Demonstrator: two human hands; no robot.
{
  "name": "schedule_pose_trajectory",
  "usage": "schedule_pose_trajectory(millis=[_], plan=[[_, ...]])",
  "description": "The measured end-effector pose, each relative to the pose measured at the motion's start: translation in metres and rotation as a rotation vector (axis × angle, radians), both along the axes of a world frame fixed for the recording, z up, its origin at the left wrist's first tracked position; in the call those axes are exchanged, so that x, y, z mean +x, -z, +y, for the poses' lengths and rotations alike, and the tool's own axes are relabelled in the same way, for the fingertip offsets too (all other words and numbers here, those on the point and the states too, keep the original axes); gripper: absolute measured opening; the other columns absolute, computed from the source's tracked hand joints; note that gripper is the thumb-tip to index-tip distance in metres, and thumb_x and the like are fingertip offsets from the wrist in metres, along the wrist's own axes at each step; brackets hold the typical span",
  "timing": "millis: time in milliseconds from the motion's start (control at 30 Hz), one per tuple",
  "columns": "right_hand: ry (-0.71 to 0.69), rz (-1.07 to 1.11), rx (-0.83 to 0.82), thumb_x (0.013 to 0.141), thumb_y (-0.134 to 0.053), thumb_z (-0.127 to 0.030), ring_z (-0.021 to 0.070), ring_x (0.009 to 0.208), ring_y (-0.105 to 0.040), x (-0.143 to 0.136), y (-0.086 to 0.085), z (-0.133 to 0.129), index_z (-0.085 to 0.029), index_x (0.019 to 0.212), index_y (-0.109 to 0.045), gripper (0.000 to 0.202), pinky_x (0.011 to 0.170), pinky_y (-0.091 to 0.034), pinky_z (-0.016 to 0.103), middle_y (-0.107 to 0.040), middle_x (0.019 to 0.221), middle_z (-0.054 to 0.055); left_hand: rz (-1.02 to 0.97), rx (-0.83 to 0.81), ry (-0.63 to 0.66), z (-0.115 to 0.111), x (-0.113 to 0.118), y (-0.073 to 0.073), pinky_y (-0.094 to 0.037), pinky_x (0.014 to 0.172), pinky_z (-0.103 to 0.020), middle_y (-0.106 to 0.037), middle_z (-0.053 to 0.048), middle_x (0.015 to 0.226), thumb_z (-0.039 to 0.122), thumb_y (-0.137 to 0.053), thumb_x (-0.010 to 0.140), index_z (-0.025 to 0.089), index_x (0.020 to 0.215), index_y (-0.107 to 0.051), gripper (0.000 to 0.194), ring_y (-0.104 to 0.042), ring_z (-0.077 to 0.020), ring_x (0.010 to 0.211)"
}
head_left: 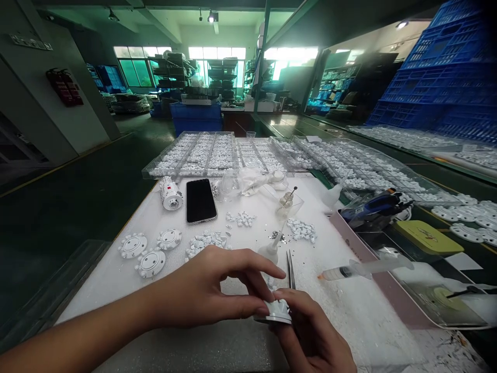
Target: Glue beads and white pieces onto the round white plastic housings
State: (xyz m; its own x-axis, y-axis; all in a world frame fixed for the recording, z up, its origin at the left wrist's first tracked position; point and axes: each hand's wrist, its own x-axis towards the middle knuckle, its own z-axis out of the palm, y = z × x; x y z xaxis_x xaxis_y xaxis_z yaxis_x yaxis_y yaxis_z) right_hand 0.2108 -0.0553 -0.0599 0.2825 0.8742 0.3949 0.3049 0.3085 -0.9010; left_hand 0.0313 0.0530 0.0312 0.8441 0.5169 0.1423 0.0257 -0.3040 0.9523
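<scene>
My right hand (pixel 316 331) holds a small round white part (pixel 278 312), topped with raised white pieces, by its edge near the table's front. From the left, my left hand (pixel 217 285) closes its thumb and a bent finger on the same part; its index finger stretches above. Just beyond, a pair of tweezers (pixel 290 269) lies on the table. A squeeze bottle with a thin nozzle (pixel 269 251) stands behind my fingers. Loose white pieces (pixel 205 242) are heaped behind my left hand, and several white discs with knobbed rims (pixel 150 262) lie to the left.
A phone (pixel 201 201) and a white cylindrical model (pixel 171 194) lie at the back left. Divided clear trays (pixel 205 153) of white pieces line the far edge. On the right are a syringe (pixel 341 272), a pink-walled box (pixel 361 248) and a yellow tin (pixel 429 237).
</scene>
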Motion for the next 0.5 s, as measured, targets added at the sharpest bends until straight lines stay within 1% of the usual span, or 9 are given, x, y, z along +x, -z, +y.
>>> schedule_pose_trajectory(millis=[100,200,367,500], plan=[[-0.025,-0.078,0.025,0.088,-0.062,-0.018,0.0148,0.086,-0.074,0.006,-0.001,0.001,-0.033,0.108,-0.069,0.026,0.074,-0.058,0.016,-0.074,0.098,-0.002,0.002,-0.127,-0.044,-0.002,0.002,0.003,-0.055,0.088,-0.027,-0.078,-0.006,0.096,0.018,-0.073,0.087,0.019,0.119,-0.067,0.032,-0.074,-0.0162,0.092],[-0.015,-0.069,0.034,0.087,-0.064,-0.017,0.015,0.086,-0.074,0.006,-0.002,0.002,-0.032,0.107,-0.069,0.025,0.074,-0.058,0.016,-0.075,0.098,-0.001,-0.006,-0.26,-0.05,-0.003,0.004,0.006,-0.055,0.091,-0.03,-0.078,-0.005,0.098,0.017,-0.074,0.086,0.02,0.117,-0.067,0.032,-0.073,-0.0166,0.095],[-0.029,-0.033,0.031,0.088,-0.063,-0.018,0.0163,0.085,-0.074,0.003,-0.004,0.0,-0.029,0.105,-0.07,0.022,0.073,-0.059,0.018,-0.075,0.096,0.001,-0.007,-0.385,-0.064,-0.002,0.006,0.009,-0.053,0.094,-0.031,-0.078,-0.004,0.096,0.016,-0.076,0.084,0.019,0.111,-0.067,0.029,-0.072,-0.0162,0.096],[-0.018,-0.059,0.05,0.085,-0.065,-0.017,0.0156,0.081,-0.074,0.004,-0.005,0.002,-0.028,0.103,-0.071,0.022,0.071,-0.058,0.015,-0.075,0.094,0.001,-0.036,-0.502,-0.067,-0.001,0.007,0.013,-0.052,0.094,-0.03,-0.077,-0.003,0.097,0.017,-0.08,0.08,0.019,0.107,-0.068,0.03,-0.071,-0.0157,0.098]])
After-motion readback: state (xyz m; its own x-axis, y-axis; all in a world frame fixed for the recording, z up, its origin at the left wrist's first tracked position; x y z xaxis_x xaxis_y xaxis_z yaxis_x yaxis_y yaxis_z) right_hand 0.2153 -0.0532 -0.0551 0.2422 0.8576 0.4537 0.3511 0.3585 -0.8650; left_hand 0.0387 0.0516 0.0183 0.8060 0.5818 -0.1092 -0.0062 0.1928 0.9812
